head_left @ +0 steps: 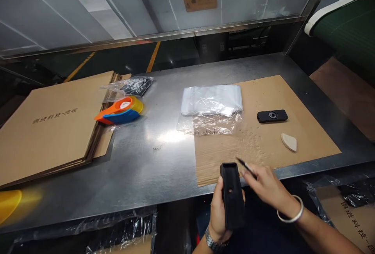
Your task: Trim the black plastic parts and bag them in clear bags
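Note:
My left hand [217, 211] is wrapped round a long black rectangular housing [233, 207] with a recessed trough and a small round hole. It is tilted up at the table's front edge, its open side facing me. Just right of it, my right hand [265, 187] grips a slim, dark, pen-like tool [245, 166]; its exact kind is unclear. The tool's tip points up and left, apart from the housing. Farther back on a cardboard sheet [304, 117] lie a similar black part [272, 116] with a round centre piece and a beige wedge-shaped pad [289, 142].
Clear plastic bags [211, 101] lie stacked partly on the cardboard. Left on the metal table [152, 176] are flattened cartons [58, 117], an orange-and-blue tape dispenser [120, 111] and a bagged dark item [137, 86]. Plastic-lined boxes [345, 207] stand below the front edge.

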`<move>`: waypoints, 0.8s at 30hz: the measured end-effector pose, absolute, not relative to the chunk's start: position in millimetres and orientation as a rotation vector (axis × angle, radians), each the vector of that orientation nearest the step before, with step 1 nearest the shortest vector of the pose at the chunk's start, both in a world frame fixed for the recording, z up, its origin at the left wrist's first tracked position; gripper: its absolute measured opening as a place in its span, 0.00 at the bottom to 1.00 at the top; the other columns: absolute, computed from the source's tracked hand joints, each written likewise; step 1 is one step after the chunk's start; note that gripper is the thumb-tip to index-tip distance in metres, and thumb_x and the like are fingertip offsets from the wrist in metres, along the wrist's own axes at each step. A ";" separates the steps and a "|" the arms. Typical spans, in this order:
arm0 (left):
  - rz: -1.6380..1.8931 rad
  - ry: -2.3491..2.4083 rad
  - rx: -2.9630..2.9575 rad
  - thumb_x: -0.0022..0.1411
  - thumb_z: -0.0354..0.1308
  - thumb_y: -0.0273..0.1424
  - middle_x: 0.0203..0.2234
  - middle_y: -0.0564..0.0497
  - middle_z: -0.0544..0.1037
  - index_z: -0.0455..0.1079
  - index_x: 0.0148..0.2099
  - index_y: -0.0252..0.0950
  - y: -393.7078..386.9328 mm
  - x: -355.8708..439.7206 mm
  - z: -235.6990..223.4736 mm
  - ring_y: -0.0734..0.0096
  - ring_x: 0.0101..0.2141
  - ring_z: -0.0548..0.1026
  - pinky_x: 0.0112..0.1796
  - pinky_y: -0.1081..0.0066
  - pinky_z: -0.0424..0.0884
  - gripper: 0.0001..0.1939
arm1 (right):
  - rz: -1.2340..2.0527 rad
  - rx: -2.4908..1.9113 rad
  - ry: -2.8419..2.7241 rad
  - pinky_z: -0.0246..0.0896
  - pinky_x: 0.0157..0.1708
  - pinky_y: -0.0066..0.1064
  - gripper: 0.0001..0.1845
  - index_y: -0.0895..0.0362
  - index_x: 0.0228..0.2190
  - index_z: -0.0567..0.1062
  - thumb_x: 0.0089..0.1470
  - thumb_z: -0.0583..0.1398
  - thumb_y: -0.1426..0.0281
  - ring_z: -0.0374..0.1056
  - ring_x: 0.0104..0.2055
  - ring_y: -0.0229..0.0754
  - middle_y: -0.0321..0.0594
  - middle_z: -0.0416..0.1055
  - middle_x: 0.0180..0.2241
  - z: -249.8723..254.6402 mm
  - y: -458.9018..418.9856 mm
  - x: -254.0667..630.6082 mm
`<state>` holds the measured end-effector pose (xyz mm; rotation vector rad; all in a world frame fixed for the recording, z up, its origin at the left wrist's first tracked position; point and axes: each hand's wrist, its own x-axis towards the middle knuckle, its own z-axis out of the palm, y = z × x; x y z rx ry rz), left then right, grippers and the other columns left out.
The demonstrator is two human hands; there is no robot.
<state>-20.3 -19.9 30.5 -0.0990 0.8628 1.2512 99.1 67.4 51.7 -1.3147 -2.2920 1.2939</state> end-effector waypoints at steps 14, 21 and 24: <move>1.249 0.821 -0.088 0.59 0.42 0.50 0.17 0.46 0.71 0.68 0.46 0.25 -15.6 -26.8 31.2 0.74 0.18 0.65 0.21 0.77 0.58 0.32 | 1.167 -1.451 -2.170 0.49 0.18 0.24 0.17 0.55 0.24 0.63 0.59 0.47 0.59 0.54 0.18 0.33 0.28 0.55 0.16 29.6 91.0 114.8; 1.300 0.901 -0.058 0.57 0.46 0.51 0.20 0.48 0.73 0.67 0.49 0.29 -12.4 -28.0 20.9 0.74 0.20 0.67 0.23 0.75 0.61 0.31 | 0.691 -1.685 -2.325 0.47 0.22 0.27 0.10 0.55 0.33 0.68 0.57 0.49 0.67 0.61 0.23 0.40 0.37 0.67 0.24 2.9 115.7 124.9; 1.392 1.122 0.005 0.54 0.53 0.50 0.28 0.47 0.75 0.68 0.47 0.32 -4.9 -31.8 9.7 0.70 0.26 0.71 0.28 0.73 0.65 0.28 | 0.469 -1.722 -2.389 0.49 0.24 0.29 0.10 0.55 0.38 0.69 0.56 0.50 0.70 0.64 0.29 0.45 0.43 0.68 0.30 -9.5 125.8 129.2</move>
